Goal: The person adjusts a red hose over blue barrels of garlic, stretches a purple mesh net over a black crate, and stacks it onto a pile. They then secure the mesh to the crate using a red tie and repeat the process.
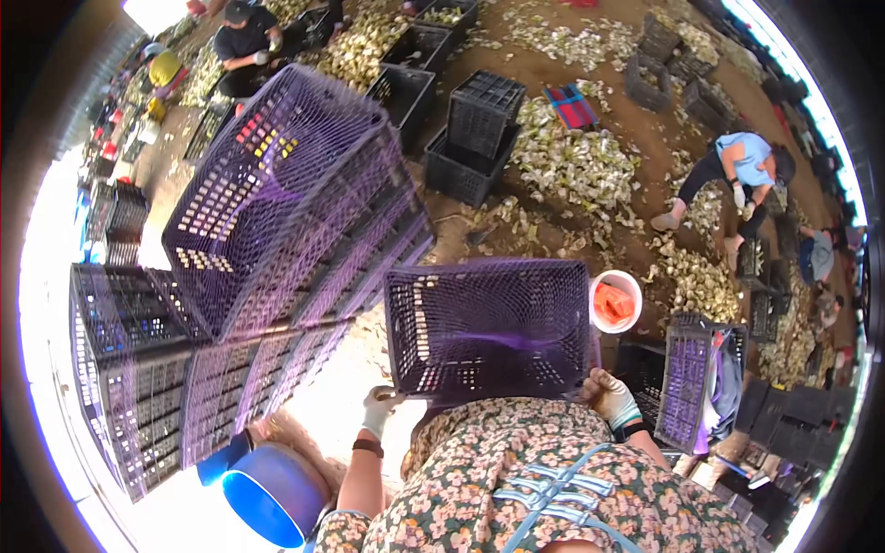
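A dark purple slatted plastic crate [489, 318] is in front of my body, its hollow inside facing up toward me. My left hand [381, 408], in a pale glove, grips the near left corner of the crate. On the near right corner, my gloved right hand [612, 398] has its fingers curled round the edge. Just past the crate's right side stands a white bucket [615, 301] with something orange-red in it. The undersides of both grips are hidden.
Stacked purple and black crates [304, 212] rise on the left, near a blue tub [272, 498]. Black crates [470, 157] stand ahead, beside a pale heap of what looks like garlic [576, 166]. A person in a blue shirt [745, 158] bends at right; another crate [687, 382] stands nearby.
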